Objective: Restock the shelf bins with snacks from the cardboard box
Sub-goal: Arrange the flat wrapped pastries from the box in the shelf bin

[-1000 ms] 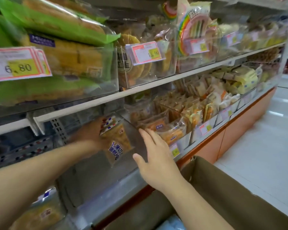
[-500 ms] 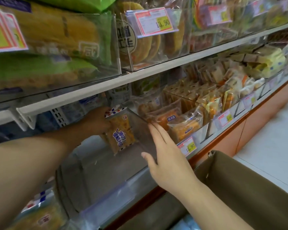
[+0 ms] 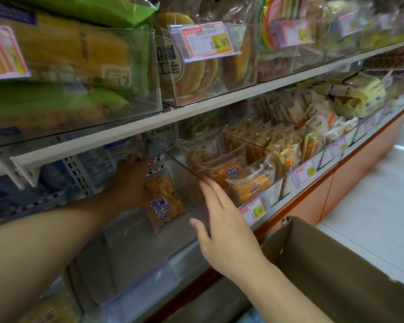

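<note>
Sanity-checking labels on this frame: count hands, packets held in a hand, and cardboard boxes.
Hands: 2 (left hand, right hand)
Held packets: 1 (packet, in the left hand)
Boxes: 1 (box)
Total: 4

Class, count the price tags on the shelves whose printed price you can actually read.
3. One price tag reads 13.90 on the upper shelf; one reads 12.90 beside the right hand; one farther right. Other tags are too blurred.
</note>
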`<state>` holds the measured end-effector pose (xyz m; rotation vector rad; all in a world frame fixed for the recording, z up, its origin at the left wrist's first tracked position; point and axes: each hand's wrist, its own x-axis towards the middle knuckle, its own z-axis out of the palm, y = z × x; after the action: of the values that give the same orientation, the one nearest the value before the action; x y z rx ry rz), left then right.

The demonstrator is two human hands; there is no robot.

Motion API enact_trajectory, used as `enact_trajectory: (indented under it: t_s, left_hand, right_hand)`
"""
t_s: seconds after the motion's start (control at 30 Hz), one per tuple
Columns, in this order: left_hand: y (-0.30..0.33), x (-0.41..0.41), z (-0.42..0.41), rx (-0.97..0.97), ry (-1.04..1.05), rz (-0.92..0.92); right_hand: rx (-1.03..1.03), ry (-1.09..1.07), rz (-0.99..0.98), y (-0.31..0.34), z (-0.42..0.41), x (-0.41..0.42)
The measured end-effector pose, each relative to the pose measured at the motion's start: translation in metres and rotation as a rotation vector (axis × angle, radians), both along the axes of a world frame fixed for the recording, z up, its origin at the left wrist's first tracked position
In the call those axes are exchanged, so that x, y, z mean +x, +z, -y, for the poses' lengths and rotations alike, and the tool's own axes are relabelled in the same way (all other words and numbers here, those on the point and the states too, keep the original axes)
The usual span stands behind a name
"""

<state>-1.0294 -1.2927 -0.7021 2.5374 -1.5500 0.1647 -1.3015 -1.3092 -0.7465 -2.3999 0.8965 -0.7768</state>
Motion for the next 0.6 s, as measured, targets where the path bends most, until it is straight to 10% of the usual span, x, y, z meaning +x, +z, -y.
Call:
enact_trajectory:
  t_s: [0.37, 0.6]
  left_hand:
    - [-0.028, -0.003, -0.01, 0.22, -0.473, 0.316]
    - [-0.026, 0.001, -0.004, 0.244, -0.416, 0.554]
  right_hand:
    - [-0.015, -0.003, 0.004, -0.001, -0.001, 0.0]
    - [-0.018, 0.002, 0.022, -0.004, 0.001, 0.0]
